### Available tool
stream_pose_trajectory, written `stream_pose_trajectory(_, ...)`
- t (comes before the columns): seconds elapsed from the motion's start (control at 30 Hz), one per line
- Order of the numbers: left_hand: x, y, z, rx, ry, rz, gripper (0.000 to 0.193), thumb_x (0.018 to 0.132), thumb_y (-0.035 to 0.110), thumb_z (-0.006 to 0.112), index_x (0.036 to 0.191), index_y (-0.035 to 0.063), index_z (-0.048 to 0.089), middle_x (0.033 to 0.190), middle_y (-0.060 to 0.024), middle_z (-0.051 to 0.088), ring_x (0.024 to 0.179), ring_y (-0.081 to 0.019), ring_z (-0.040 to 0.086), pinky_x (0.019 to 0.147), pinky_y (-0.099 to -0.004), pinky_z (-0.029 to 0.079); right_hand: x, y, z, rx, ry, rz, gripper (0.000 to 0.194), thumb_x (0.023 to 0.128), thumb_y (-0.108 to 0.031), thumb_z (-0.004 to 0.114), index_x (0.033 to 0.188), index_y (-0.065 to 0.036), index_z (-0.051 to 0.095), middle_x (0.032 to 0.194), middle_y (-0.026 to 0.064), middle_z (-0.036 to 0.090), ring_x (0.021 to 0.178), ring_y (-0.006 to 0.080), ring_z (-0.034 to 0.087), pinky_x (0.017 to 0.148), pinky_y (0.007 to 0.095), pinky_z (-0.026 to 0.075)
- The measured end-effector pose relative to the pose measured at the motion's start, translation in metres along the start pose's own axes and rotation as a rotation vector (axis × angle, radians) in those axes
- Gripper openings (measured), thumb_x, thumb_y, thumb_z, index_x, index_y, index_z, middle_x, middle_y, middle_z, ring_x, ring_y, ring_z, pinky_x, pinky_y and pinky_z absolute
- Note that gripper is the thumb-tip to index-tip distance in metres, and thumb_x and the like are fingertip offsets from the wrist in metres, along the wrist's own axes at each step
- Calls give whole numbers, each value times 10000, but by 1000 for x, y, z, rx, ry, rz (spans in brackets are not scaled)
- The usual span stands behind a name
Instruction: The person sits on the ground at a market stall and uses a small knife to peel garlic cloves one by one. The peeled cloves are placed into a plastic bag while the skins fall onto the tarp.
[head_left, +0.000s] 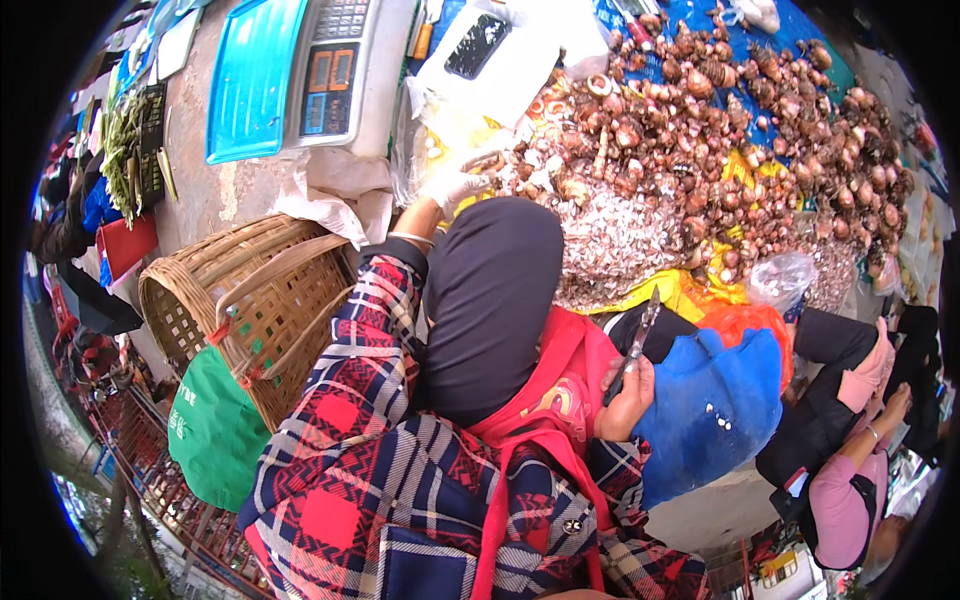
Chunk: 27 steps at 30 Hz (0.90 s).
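Observation:
My left hand (459, 186), in a pale glove, reaches past my dark-clad knee (491, 300) to the near left edge of a heap of taro corms (697, 82). Its fingers are partly washed out by glare, so whether they grip anything cannot be told. Bare, my right hand (628, 401) is shut on a knife (643, 330) with a dark handle, blade pointing away from me. A mound of pale peelings (622, 229) lies between my knee and the corms. Beside the knife, blue cloth (705, 412) carries a few white scraps.
A digital scale (330, 82) with a blue pan (255, 82) stands ahead on the left. Right of it, a phone (477, 46) rests on white plastic. A woven basket (277, 300) and green bag (214, 427) flank my left arm. Another person (844, 480) sits at right.

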<state>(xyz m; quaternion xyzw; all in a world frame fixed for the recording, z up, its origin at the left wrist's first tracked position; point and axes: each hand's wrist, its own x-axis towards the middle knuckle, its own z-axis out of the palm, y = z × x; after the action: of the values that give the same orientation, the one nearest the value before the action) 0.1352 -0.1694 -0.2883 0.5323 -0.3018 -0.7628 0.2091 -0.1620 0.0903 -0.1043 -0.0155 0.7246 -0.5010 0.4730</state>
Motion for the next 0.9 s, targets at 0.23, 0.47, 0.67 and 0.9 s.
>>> stream_pose_trajectory(0.23,28,3,-8,29,-34,-184,637,926,72,611,1510,133,364,1375,-157,562,1046,-200,635,866,-300,525,-6,-2,16,50,-79,43,188,989,-74,470,1142,11,537,843,84,612,625,103,508,565,237,422)
stream_pose_trajectory(0.47,37,-27,4,587,103,-186,320,905,30,609,1209,112,671,1111,-39,694,876,-132,653,726,-271,534,-6,-6,22,51,-92,17,202,980,-64,469,1148,26,537,862,94,623,620,88,497,561,232,407)
stream_pose_trajectory(0.67,30,-33,29,1303,39,338,324,819,-27,580,1075,132,700,954,-122,679,934,-314,654,835,-345,513,-6,-6,24,17,-82,39,187,977,-62,465,1123,32,535,852,89,620,599,78,483,550,221,392)
stream_pose_trajectory(0.9,34,-40,46,1420,-296,677,318,850,74,585,1143,164,672,908,-120,618,787,-333,644,680,-429,524,-5,-6,25,15,-62,78,172,977,-71,479,1106,28,533,840,82,612,593,73,471,545,214,378)
